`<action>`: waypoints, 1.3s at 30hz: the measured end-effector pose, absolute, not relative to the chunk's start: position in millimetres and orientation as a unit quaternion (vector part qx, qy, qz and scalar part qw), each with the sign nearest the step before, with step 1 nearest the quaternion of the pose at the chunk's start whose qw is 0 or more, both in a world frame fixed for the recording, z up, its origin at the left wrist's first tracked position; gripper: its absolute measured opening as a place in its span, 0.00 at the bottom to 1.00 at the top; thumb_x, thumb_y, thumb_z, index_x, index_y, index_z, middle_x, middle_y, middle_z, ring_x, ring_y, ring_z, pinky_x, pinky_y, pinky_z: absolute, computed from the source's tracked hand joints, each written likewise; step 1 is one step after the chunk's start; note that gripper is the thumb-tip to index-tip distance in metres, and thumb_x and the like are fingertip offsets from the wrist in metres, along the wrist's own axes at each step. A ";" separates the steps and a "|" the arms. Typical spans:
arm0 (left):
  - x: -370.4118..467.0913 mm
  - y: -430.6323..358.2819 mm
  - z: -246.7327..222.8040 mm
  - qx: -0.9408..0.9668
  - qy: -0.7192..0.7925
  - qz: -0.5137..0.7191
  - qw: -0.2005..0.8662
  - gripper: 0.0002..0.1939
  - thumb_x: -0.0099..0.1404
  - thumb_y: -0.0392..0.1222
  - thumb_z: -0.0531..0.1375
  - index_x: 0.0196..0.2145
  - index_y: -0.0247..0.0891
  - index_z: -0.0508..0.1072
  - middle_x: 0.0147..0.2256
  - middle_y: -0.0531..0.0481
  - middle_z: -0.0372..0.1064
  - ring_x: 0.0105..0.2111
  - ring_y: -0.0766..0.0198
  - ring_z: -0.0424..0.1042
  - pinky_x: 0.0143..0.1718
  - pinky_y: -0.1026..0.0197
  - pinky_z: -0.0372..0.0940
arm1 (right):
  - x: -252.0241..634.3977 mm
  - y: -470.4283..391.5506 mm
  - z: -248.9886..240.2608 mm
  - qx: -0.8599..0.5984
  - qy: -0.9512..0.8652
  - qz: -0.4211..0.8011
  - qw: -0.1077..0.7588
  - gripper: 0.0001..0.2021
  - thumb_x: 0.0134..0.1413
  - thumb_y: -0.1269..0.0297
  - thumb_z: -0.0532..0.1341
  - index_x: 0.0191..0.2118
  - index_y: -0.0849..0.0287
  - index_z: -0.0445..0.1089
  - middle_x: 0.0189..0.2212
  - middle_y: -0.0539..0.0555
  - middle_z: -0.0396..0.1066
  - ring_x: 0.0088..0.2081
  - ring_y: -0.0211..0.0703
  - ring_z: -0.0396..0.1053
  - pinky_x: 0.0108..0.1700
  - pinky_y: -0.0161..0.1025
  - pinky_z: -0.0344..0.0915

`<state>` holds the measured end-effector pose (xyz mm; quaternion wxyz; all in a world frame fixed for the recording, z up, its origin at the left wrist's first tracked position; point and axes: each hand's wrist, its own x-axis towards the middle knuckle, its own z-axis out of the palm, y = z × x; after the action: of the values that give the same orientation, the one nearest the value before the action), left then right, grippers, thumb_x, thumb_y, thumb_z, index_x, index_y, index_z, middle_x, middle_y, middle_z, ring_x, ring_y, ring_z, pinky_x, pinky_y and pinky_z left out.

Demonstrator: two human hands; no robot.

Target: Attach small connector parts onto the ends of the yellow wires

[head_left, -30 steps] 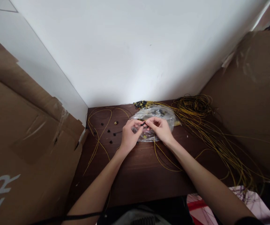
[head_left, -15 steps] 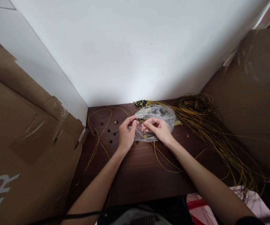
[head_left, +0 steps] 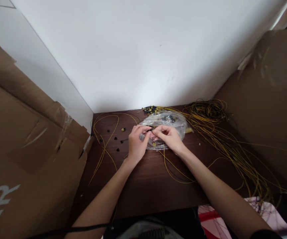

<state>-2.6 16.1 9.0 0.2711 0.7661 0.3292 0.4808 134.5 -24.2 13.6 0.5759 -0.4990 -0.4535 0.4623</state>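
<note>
My left hand (head_left: 139, 141) pinches a small black connector piece (head_left: 149, 129) between thumb and fingertips. Close against it, my right hand (head_left: 167, 135) is closed in a pinch on the end of a thin yellow wire (head_left: 165, 159), whose loop hangs down onto the table below. The two sets of fingertips almost meet, and the exact contact between the pieces is too small to tell. Beneath both hands lies a clear plastic bag (head_left: 182, 124) with black and yellow parts showing through it. Several small black pieces (head_left: 118, 150) are scattered left of my left hand.
A bundle of yellow and black wires (head_left: 223, 142) runs along the right side of the brown table (head_left: 148, 189), with a coil (head_left: 207, 111) at the back. Cardboard stands on the left (head_left: 34, 132) and right (head_left: 265, 109). A white wall (head_left: 143, 59) rises behind.
My left hand has moved right with the black connector piece, bringing it up to my right fingertips. My right hand has stayed almost in place.
</note>
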 end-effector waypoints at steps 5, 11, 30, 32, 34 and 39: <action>-2.6 15.7 9.7 0.773 0.324 0.480 0.258 0.07 0.58 0.31 0.57 0.35 0.37 0.73 0.33 0.49 0.69 0.33 0.65 0.65 0.36 0.62 0.62 | 135.3 -24.6 14.3 -0.505 -0.459 0.454 0.574 0.11 0.41 0.57 0.65 0.25 0.61 0.70 0.23 0.52 0.73 0.25 0.37 0.69 0.32 0.37 0.66; -2.8 16.1 8.9 0.772 0.326 0.480 0.260 0.07 0.58 0.33 0.58 0.35 0.37 0.74 0.33 0.49 0.69 0.30 0.66 0.64 0.35 0.61 0.62 | 136.3 -24.2 13.8 -0.508 -0.473 0.435 0.573 0.09 0.42 0.59 0.63 0.23 0.61 0.69 0.21 0.51 0.71 0.25 0.37 0.67 0.31 0.37 0.65; -1.0 15.7 4.2 0.780 0.308 0.490 0.239 0.07 0.56 0.33 0.59 0.34 0.38 0.75 0.31 0.48 0.70 0.32 0.65 0.67 0.34 0.60 0.64 | 137.3 -23.5 8.2 -0.552 -0.497 0.379 0.552 0.06 0.43 0.64 0.60 0.22 0.60 0.68 0.20 0.51 0.70 0.25 0.38 0.66 0.31 0.36 0.63; -1.0 15.9 3.3 0.784 0.303 0.488 0.236 0.07 0.57 0.34 0.59 0.34 0.38 0.75 0.31 0.49 0.70 0.32 0.64 0.68 0.35 0.60 0.65 | 137.3 -24.2 5.7 -0.577 -0.505 0.343 0.543 0.06 0.43 0.64 0.60 0.23 0.60 0.67 0.21 0.51 0.70 0.25 0.39 0.66 0.31 0.36 0.63; -1.5 16.8 2.5 0.784 0.301 0.488 0.238 0.06 0.57 0.35 0.60 0.34 0.39 0.75 0.30 0.49 0.71 0.32 0.64 0.68 0.34 0.60 0.65 | 136.8 -25.1 3.6 -0.597 -0.514 0.304 0.536 0.06 0.44 0.63 0.60 0.23 0.60 0.67 0.22 0.51 0.70 0.25 0.39 0.66 0.30 0.36 0.62; -3.8 20.3 2.0 0.787 0.304 0.482 0.238 0.06 0.57 0.37 0.59 0.33 0.39 0.76 0.30 0.48 0.72 0.31 0.64 0.68 0.33 0.60 0.65 | 134.6 -26.1 2.5 -0.582 -0.536 0.278 0.545 0.08 0.48 0.60 0.59 0.26 0.59 0.68 0.24 0.51 0.69 0.27 0.39 0.65 0.31 0.36 0.62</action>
<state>-3.8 20.3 2.0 0.2377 0.7866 0.3036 0.4824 134.6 -26.1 2.5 0.5453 -0.5820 -0.5356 0.2778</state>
